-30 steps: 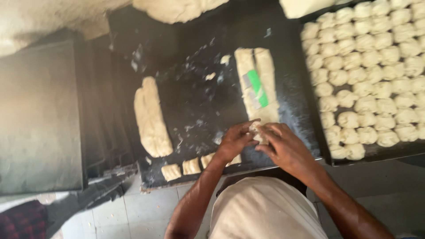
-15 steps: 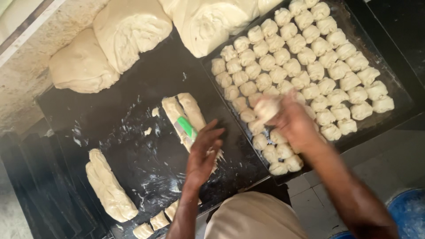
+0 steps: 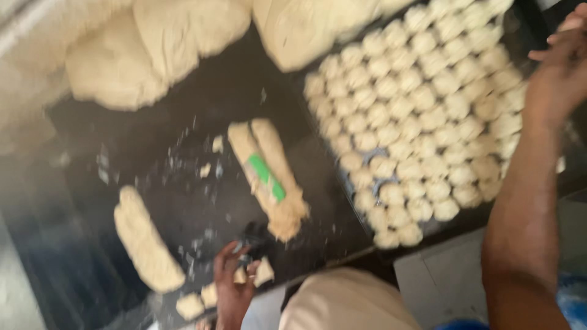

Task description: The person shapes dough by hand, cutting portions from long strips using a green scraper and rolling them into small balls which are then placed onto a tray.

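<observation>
dough log [image 3: 269, 177] – left of tray [image 3: 520, 36]

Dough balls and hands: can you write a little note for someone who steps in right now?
Left hand: at the near edge of the dark worktop, fingers on small cut dough pieces; grip too blurred to judge.
Right hand: raised over the far right corner of the tray; whether it holds anything is unclear.
Done: the tray is nearly full of dough balls.
Left: two dough logs side by side with a green scraper on them, another dough log to the left, and big dough mounds at the back, all uncut.
</observation>
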